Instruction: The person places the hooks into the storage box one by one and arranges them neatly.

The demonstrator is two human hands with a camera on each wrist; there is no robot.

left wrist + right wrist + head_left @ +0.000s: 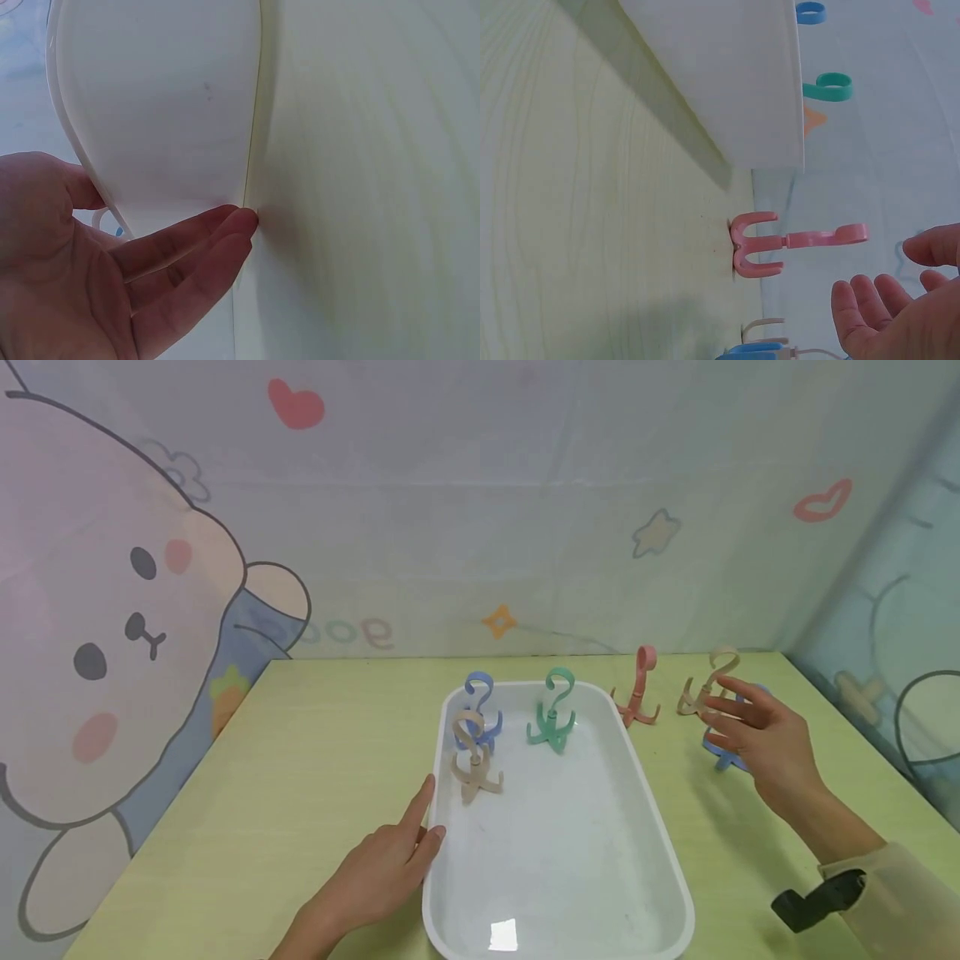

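My left hand [381, 870] is at the left side of the white tray [660, 827]. Its thumb touches the rim, and its fairly straight fingers [187, 289] lie against the outer wall in the left wrist view. Inside the tray stand a blue claw hook [480, 739], a beige claw hook [476, 774] and a green claw hook [552, 731]. My right hand [772, 747] hovers, holding nothing, over the table's right side. It partly hides a blue claw hook [727, 760] and overlaps another beige claw hook [712, 681]. A pink claw hook [761, 244] stands upright left of these.
The light wood-grain table [330, 735] extends on both sides of the tray. Behind it hangs a printed cloth backdrop [465, 527], with more cloth [907, 610] along the right edge. A black strap [817, 900] circles the right sleeve.
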